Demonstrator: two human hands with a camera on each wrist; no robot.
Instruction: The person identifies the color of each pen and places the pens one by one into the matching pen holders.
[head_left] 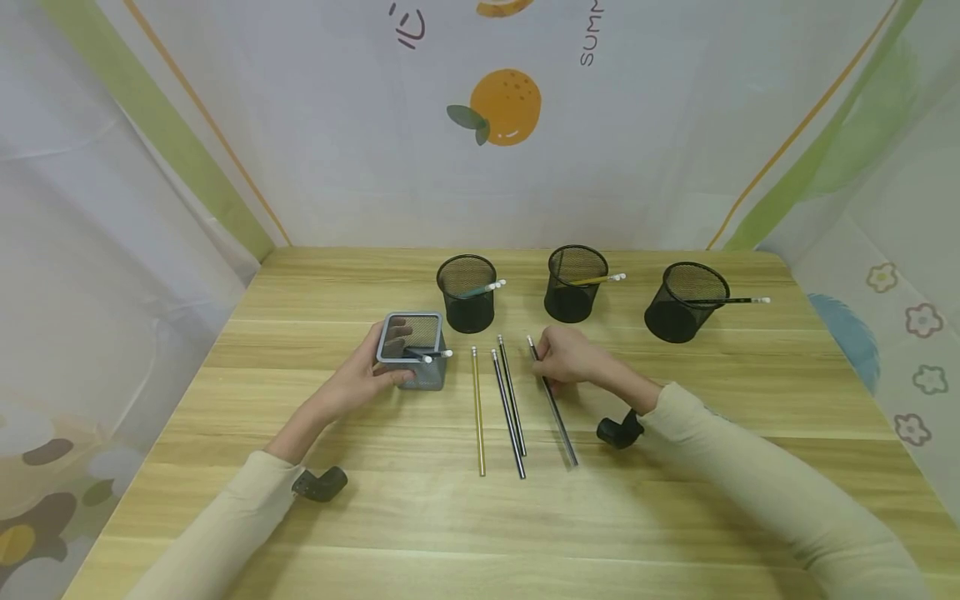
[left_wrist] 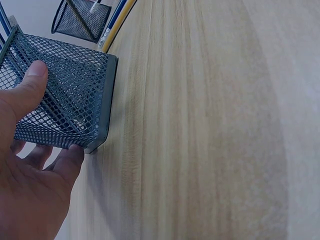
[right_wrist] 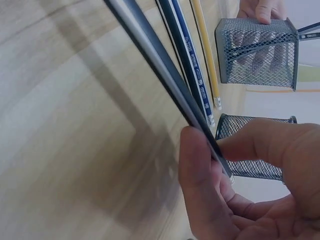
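My left hand (head_left: 354, 387) grips a square grey mesh pen holder (head_left: 426, 379) on the table, thumb on the near side and fingers round the far left side. Two dark pencils lean in it, white eraser ends over the right rim. With thumb and fingers, my right hand (head_left: 572, 357) pinches a black pencil (head_left: 558, 418) close to its eraser end; the shaft slants toward the table's front. Between the hands lie a yellow pencil (head_left: 479, 425), a dark blue pencil (head_left: 510, 425) and a black-and-gold striped pencil (head_left: 512, 392), erasers pointing away from me.
Three round black mesh holders stand behind: the left one (head_left: 469, 315) with green pencils, the middle one (head_left: 567, 307) with yellow pencils, the right one (head_left: 672, 323) with a black pencil. A printed white curtain (head_left: 360, 167) hangs at the table's far edge.
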